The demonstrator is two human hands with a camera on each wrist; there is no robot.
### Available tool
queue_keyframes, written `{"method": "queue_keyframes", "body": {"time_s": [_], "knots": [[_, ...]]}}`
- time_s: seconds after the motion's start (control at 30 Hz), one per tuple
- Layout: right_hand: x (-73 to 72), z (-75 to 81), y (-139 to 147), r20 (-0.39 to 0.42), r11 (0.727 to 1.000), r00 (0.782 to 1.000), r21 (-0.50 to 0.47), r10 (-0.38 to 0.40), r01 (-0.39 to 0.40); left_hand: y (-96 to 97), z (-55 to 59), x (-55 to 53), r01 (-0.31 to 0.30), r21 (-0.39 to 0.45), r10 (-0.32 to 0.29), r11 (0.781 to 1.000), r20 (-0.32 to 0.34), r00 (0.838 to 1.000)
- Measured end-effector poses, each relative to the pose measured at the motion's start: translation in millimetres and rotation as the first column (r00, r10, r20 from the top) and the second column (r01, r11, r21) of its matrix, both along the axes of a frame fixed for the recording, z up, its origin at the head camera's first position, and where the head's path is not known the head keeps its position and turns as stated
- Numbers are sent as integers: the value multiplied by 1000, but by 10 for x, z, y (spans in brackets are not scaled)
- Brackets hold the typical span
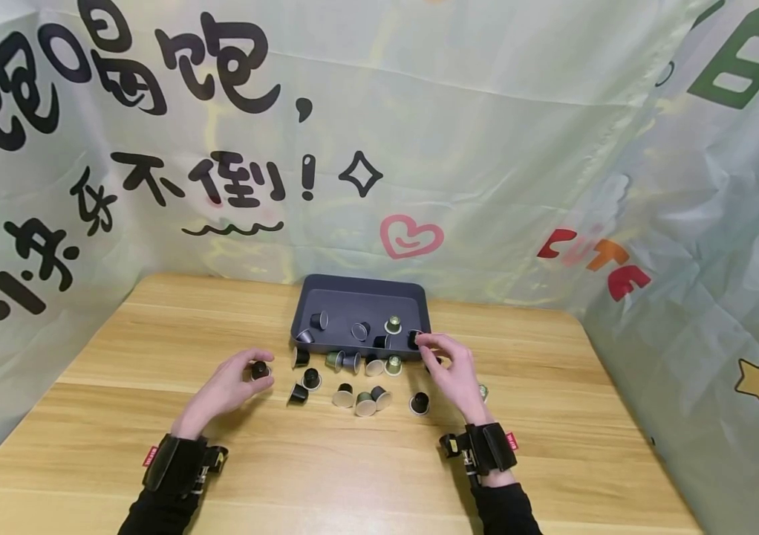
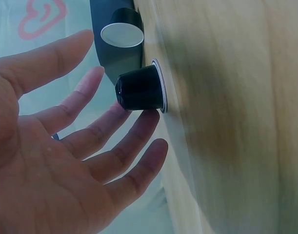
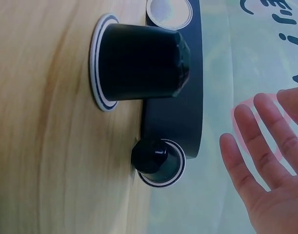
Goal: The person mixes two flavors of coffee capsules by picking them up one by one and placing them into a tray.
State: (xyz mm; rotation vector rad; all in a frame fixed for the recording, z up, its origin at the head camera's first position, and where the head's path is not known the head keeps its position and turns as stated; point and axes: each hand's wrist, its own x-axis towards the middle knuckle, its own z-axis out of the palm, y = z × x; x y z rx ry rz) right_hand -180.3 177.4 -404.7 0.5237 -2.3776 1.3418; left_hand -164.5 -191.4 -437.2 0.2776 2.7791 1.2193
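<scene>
Your left hand (image 1: 222,388) was spread loosely about a black capsule (image 1: 259,370) that stood rim-down, apparently on the table (image 1: 326,475); no pinch showed; fingertip contact was unclear. Your right hand (image 1: 460,380) was at the front right corner of the tray (image 1: 353,282), index and thumb tips by a second dark capsule (image 1: 414,340); I couldn't tell whether they gripped it or merely hung beside it.

Handling, my read: light, thin stiff shell, glossy so probably a bit slippery; the pale flat lid looked like the weak spot, likely to dent under a push; your best hold was thumb and fingertip across the tapered body just above the rim, as a pinch nearer the narrow end could have slid off.

Views: only the head view gave you the layout, loose capsules in front of the tray and several inside it; the left wrist view added the clear gap between your thumb and the capsule body; the right wrist view showed your fingers extended but left the thumb out of frame, so it didn't settle that grip; it did show a nearer capsule (image 3: 144,61) rim-down, sides free to grab.
</scene>
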Motion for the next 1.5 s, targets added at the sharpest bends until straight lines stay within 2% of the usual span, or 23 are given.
{"method": "queue_keyframes", "body": {"time_s": [0.43,0.77,1.07,1.5], "knots": [[-9,-16,10,103,1000,995,-12,-12,14,9,-9,4,4,3,-4,1000,8,1000],[1,14,3,133,1000,991,-9,-17,18,7,-23,3,6,-11,-6,1000,8,1000],[2,-5,15,113,999,993,10,31,-33,9,-20,3,22,-30,-21,999,5,1000],[-9,-35,26,120,999,992,-3,50,-50,12,-57,-3,25,-42,-24,999,4,1000]]}}
